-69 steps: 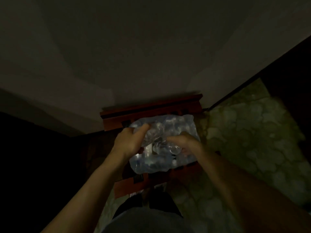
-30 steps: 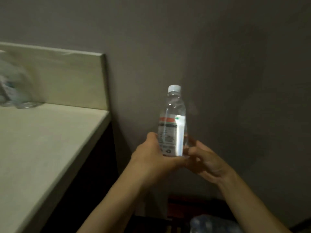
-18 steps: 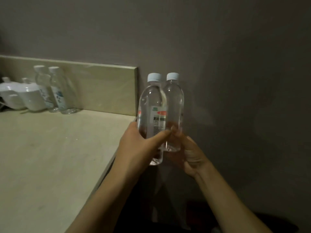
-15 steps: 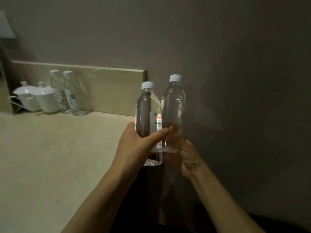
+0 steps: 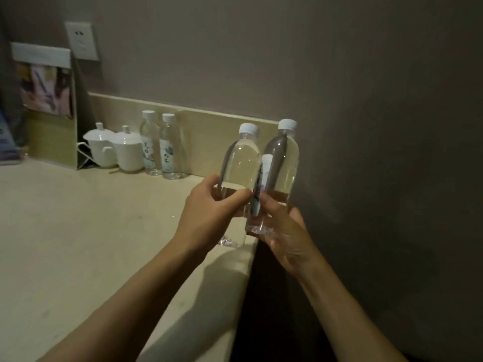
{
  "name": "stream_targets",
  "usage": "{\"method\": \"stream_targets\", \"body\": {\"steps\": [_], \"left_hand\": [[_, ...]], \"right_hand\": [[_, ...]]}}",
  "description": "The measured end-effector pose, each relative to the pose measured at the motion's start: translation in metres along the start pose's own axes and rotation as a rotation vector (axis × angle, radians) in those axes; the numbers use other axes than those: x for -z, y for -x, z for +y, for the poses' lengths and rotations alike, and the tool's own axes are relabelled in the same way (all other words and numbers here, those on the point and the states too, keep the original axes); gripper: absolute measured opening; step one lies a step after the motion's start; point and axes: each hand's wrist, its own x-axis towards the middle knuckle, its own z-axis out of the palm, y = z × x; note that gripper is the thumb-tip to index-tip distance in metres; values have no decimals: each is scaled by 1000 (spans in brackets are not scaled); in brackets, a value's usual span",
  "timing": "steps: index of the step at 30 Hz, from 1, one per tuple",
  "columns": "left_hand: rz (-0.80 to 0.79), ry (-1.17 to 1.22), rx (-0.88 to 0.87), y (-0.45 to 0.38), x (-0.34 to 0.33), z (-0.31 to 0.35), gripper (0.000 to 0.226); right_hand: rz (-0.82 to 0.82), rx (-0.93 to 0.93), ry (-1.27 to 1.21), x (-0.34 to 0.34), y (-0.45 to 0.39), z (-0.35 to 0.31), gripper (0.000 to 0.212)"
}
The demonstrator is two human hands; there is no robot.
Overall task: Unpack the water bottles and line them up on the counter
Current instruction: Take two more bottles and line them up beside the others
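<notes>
Both bottles have travelled leftward over the last half second, so that the left bottle [image 5: 241,165] now hangs above the counter [image 5: 78,244] just inside its right edge, while the right bottle [image 5: 283,163] sits at or just past that edge, against the dark wall side. The left hand [image 5: 209,212] wraps its thumb and fingers round the lower body of its bottle; the right hand [image 5: 283,231] cups the other from below and behind, fingers curled round its base. Each bottle stands upright, long axis vertical, white cap up, base down, and the two bodies touch or nearly touch. To set them down well, I judge it best to carry them further in from the right edge, lower each straight onto its base without tilting, and let go one at a time so that neither knocks the other. Two labelled bottles [image 5: 159,146] already stand near the back edge beside two white lidded cups [image 5: 115,148]; carrying on that row along the backsplash seems the tidy choice.
</notes>
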Motion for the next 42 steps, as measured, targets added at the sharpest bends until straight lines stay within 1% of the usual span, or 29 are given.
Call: {"method": "stream_targets", "body": {"steps": [3, 5, 7, 9, 11, 12, 14, 16, 18, 20, 22, 25, 27, 30, 32, 35, 38, 40, 42], "left_hand": [[-92, 22, 6, -16, 34, -9, 27], [-160, 7, 12, -26, 58, -13, 33], [-230, 32, 30, -36, 77, -16, 43], [-275, 38, 51, -43, 89, -22, 47], [-265, 59, 57, -48, 98, -29, 49], [-249, 76, 59, -50, 102, -33, 51], [-233, 103, 62, -57, 109, -38, 58], [-230, 88, 54, -62, 112, -40, 65], [-257, 39, 37, -65, 113, -42, 64], [-326, 46, 17, -65, 114, -44, 55], [-373, 61, 16, -69, 118, -43, 51], [-372, 29, 39, -81, 125, -47, 44], [-355, 14, 42, -85, 126, -50, 46], [-332, 4, 32, -90, 126, -53, 52], [-352, 15, 22, -93, 127, -57, 52], [-403, 33, 42, -95, 128, -63, 53], [-456, -11, 39, -99, 134, -65, 55], [-485, -112, 26, -103, 137, -66, 60], [-514, -291, 4, -104, 135, -65, 74]], "right_hand": [[55, 83, 169, -28, -13, 10, 57], [99, 115, 213, -49, -18, 17, 61], [123, 125, 185, -66, -21, 22, 69], [107, 113, 86, -80, -21, 27, 72], [132, 89, 36, -90, -21, 28, 65], [153, 82, 54, -93, -21, 29, 59], [170, 69, 196, -96, -22, 30, 48], [153, 65, 397, -96, -23, 29, 49], [128, 71, 499, -94, -26, 26, 56], [123, 63, 509, -91, -30, 22, 62], [138, 96, 546, -91, -34, 22, 62], [150, 116, 553, -89, -40, 32, 62], [164, 118, 520, -87, -44, 37, 64], [147, 135, 450, -82, -53, 41, 51], [141, 142, 495, -78, -57, 46, 48], [179, 111, 603, -73, -62, 59, 59], [187, 77, 670, -67, -66, 64, 63], [164, 57, 716, -64, -66, 62, 69], [151, 38, 830, -62, -63, 59, 79]]}}
